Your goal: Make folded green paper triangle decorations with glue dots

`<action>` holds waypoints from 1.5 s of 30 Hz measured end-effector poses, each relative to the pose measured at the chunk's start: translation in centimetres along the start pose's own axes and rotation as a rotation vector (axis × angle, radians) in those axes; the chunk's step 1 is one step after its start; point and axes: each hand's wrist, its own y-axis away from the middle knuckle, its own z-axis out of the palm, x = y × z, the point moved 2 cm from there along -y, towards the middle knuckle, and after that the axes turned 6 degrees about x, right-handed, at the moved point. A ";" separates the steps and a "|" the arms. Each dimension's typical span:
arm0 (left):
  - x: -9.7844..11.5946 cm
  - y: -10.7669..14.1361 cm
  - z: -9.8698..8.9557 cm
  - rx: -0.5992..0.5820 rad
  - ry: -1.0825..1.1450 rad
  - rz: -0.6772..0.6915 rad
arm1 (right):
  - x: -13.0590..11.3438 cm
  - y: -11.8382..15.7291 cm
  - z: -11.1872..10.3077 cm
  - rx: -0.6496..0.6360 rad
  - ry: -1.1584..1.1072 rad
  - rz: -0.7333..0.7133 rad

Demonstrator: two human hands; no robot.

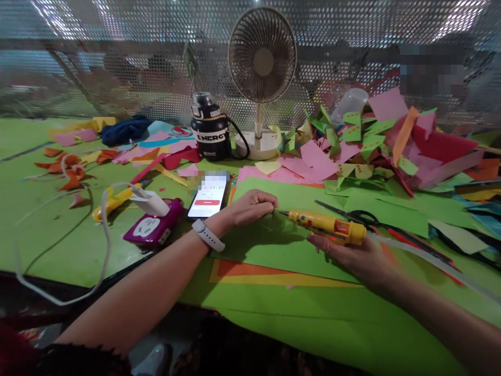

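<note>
Head view: the right hand (352, 257) has hold of the glue gun (326, 224) from its near side, over the green sheet (289, 257) on the desk (35, 230), with the gun's tip aimed left, close to the left hand (252, 207). That hand is drawn in, fingertips pinched together; whether they grip a scrap, I cannot tell. Scissors (366, 218) lie just beyond the gun. The step looks like lining up for glue; the next move seems to call for a steady pinch, clear of the tip.
</note>
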 end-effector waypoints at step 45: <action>0.2 0.1 0.1 -0.017 -0.020 0.030 | -0.3 0.1 0.1 -0.008 0.023 0.021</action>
